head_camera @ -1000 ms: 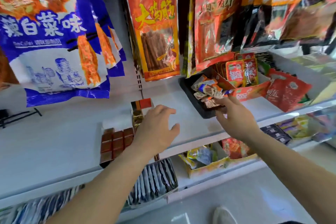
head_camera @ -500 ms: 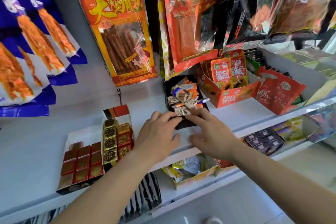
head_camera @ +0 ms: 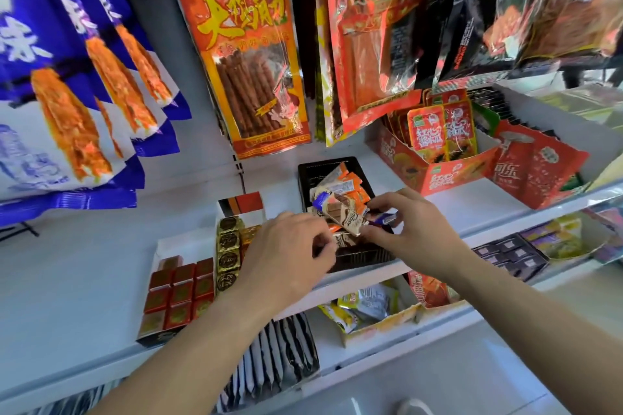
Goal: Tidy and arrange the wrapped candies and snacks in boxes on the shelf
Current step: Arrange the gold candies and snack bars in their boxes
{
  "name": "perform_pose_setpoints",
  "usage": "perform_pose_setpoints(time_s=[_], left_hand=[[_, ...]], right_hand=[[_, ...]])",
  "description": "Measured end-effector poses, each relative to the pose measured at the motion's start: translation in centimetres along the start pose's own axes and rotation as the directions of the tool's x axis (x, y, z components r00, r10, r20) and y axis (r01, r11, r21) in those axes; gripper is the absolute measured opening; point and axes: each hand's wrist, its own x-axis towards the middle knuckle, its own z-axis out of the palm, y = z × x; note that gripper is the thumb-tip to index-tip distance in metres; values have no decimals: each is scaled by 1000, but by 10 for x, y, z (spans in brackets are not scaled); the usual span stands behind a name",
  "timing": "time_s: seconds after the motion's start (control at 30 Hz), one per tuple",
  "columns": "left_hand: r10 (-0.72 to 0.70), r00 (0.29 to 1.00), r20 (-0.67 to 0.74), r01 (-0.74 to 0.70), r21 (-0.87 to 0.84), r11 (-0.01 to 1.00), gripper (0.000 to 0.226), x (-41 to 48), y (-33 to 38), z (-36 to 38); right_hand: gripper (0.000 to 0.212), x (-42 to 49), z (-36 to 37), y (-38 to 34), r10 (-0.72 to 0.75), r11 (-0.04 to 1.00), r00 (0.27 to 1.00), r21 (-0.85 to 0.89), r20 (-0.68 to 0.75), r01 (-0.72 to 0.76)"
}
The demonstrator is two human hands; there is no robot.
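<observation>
A black box (head_camera: 305, 175) of wrapped candy bars (head_camera: 340, 194) in brown, white, orange and blue sits on the white shelf (head_camera: 81, 266). My right hand (head_camera: 409, 229) pinches a brown-and-white wrapped bar at the box's front. My left hand (head_camera: 288, 258) rests at the box's front left corner, fingers curled onto the wrappers there. To the left lies a flat white box (head_camera: 168, 246) with red-foil squares (head_camera: 182, 293) and a column of gold-foil squares (head_camera: 229, 253).
A red carton (head_camera: 438, 172) of red sachets stands at the right, with red packets (head_camera: 536, 165) beside it. Large snack bags (head_camera: 249, 50) hang above the shelf. The lower shelf holds a torn carton of yellow packets (head_camera: 364, 308), striped sachets (head_camera: 283, 354) and dark small boxes (head_camera: 509, 254).
My left hand moved from the foil-square box to the black box. My right hand drew back to the box's front and closed on a wrapped bar. The view shifted right.
</observation>
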Motion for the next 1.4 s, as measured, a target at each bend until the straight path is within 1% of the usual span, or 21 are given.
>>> perform_pose_setpoints(time_s=[0.03,0.07,0.13,0.17,0.23,0.27,0.33,0.4,0.57,0.63,0.7,0.73,0.83,0.87,0.93,1.0,1.07,1.13,1.23,1.4], left_hand=[[-27,999,-37,26,-26,999,11,5,0,0],[-58,996,-60,56,-44,997,18,11,0,1],[-106,994,-37,104,-59,993,41,22,0,5],[-119,993,-5,118,-70,991,48,26,1,8],[-123,991,47,127,-81,989,50,31,1,15],[-125,991,43,129,-84,988,48,32,0,18],[-139,990,-14,136,-110,985,41,35,-1,21],[-151,987,-54,142,-141,980,36,37,-2,21],[-175,980,-99,143,-269,952,19,36,-3,16],[-195,972,-134,141,-334,932,14,36,-4,10],[-258,957,-130,180,-431,884,13,35,-6,3],[-293,950,-110,206,-484,850,13,33,-7,-1],[-358,933,-40,245,-657,713,11,28,-8,-10],[-370,929,-24,254,-687,681,11,26,-8,-13],[-389,921,-19,262,-710,654,12,23,-8,-18],[-403,915,-24,260,-728,634,13,20,-10,-20],[-411,911,-13,262,-751,606,14,18,-10,-22],[-403,915,4,261,-769,583,15,16,-9,-24],[-394,919,20,258,-787,561,18,13,-8,-28],[-381,923,45,267,-790,552,24,10,-16,-31]], right_hand=[[31,2,1,-1,2,1000,1000,27,-26,-1],[22,3,1,-2,4,999,999,52,-54,-2],[6,6,0,-2,11,996,995,94,-100,-2],[5,6,-2,-2,24,993,992,116,-127,-9],[14,7,-10,-1,81,984,977,171,-198,-47],[16,7,-16,0,116,976,966,208,-232,-67],[17,6,-26,1,166,956,945,282,-283,-83],[18,5,-33,4,183,940,933,332,-310,-74],[19,1,-40,7,211,877,948,475,-239,-76],[29,1,-40,5,211,842,950,536,-232,-57],[38,1,-39,3,226,797,947,603,-228,-45],[38,2,-38,2,236,777,946,628,-221,-48],[28,2,-35,-5,256,718,953,691,-161,-76],[25,2,-34,-7,259,699,955,710,-143,-83],[23,3,-33,-11,274,659,953,747,-126,-90],[22,6,-35,-11,286,597,951,798,-113,-84],[22,9,-35,-11,271,542,959,836,-76,-87],[22,9,-31,-15,223,544,974,833,-25,-103],[22,8,-23,-24,187,597,982,791,23,-132],[24,14,-20,-28,215,645,976,756,-34,-115]])
